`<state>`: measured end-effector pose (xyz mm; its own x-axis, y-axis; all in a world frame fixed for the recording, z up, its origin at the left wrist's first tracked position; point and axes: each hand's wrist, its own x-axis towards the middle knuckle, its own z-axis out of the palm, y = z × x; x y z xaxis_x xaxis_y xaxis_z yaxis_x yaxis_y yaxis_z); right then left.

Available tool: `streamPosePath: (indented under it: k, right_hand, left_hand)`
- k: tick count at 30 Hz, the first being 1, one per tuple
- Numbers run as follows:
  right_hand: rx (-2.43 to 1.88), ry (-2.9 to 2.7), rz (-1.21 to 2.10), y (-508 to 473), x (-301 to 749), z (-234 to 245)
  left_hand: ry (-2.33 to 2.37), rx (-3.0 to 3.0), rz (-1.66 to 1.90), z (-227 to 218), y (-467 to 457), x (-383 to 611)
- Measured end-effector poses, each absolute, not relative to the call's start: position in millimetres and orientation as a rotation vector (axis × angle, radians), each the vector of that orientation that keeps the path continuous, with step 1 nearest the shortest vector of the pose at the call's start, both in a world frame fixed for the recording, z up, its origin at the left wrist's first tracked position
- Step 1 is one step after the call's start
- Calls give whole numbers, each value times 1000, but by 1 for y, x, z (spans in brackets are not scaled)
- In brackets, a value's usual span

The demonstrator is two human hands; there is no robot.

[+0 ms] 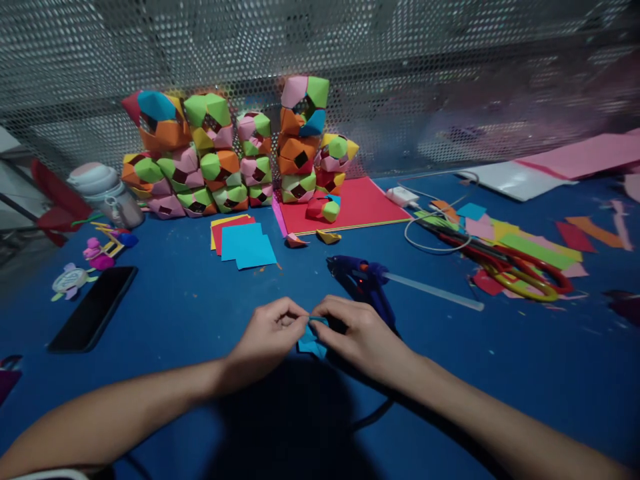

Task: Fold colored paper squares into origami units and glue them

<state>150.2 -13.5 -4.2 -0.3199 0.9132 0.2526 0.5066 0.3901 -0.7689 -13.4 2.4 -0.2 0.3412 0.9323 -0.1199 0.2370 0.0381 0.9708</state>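
Between my two hands is a small folded piece of blue paper (312,347), held just above the blue table. My left hand (273,333) pinches its left upper edge between thumb and fingers. On the other side, my right hand (363,333) grips the right upper edge in the same way. Part of the paper is hidden by my fingers. Right behind my right hand lies a dark blue glue gun (367,277) with a clear glue stick out of its back. Square sheets of blue paper (247,245) lie beyond my left hand, over red and yellow ones.
Stacked folded-paper balls (220,167) stand along the perforated metal wall. Small folded pieces (327,237) lie before a red sheet (350,207). Scissors (530,270) rest on paper scraps at right. A phone (95,310), a cup (107,193) and small figures (100,253) are at left.
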Motion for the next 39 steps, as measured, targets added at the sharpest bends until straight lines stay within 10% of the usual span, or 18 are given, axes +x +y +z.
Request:
streamPosePath:
  k: [39]
  right_hand:
    - [-1229, -1804, 639, -12, 144, -12]
  left_hand:
    - [1126, 1097, 792, -3, 7, -4]
